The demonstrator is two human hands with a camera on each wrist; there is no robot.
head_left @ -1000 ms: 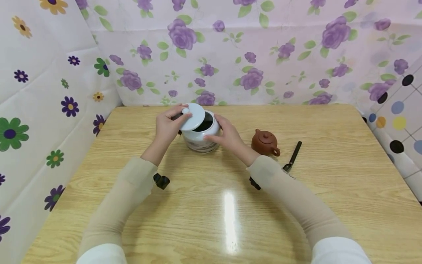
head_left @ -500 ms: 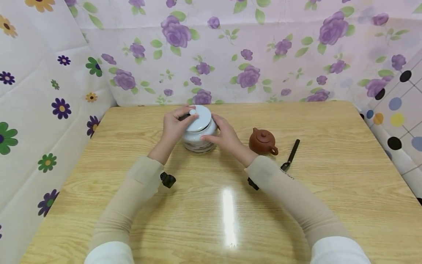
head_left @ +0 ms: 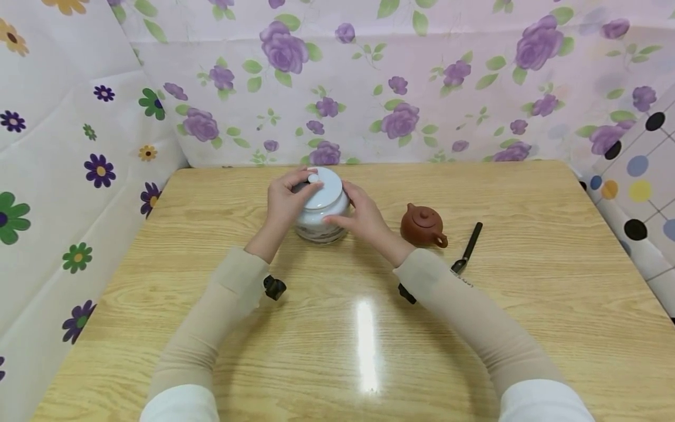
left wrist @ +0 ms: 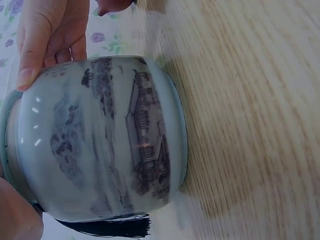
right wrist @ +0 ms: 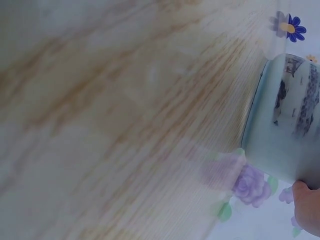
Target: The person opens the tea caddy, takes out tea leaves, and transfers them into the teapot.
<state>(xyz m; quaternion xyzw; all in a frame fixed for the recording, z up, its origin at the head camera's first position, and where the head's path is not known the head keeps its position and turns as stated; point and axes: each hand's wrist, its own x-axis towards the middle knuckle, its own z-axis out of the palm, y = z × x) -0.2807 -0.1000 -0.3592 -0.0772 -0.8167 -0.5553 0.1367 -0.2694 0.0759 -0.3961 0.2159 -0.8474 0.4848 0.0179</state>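
Observation:
A white ceramic jar (head_left: 319,228) with a dark painted landscape stands upright near the back of the table. On its mouth sits a round white lid (head_left: 328,192), which looks level in the head view. My left hand (head_left: 285,202) pinches the lid's small knob between thumb and fingers. My right hand (head_left: 367,220) holds the jar's right side, thumb in front and fingers toward the back. In the left wrist view the painted wall of the jar (left wrist: 100,140) fills the middle, and a black tassel (left wrist: 120,226) hangs along its side. The jar's inside is hidden under the lid.
A small brown teapot (head_left: 422,226) stands right of the jar. Beside it lies a slim black-handled tool (head_left: 471,243), its near end partly hidden by my right sleeve. Flowered sheets (head_left: 401,70) border the wooden table (head_left: 327,340) at the back and sides.
The lid was tilted with the dark jar mouth showing; my left hand has moved it right and down onto the mouth, which is now covered. My right hand has stayed on the jar.

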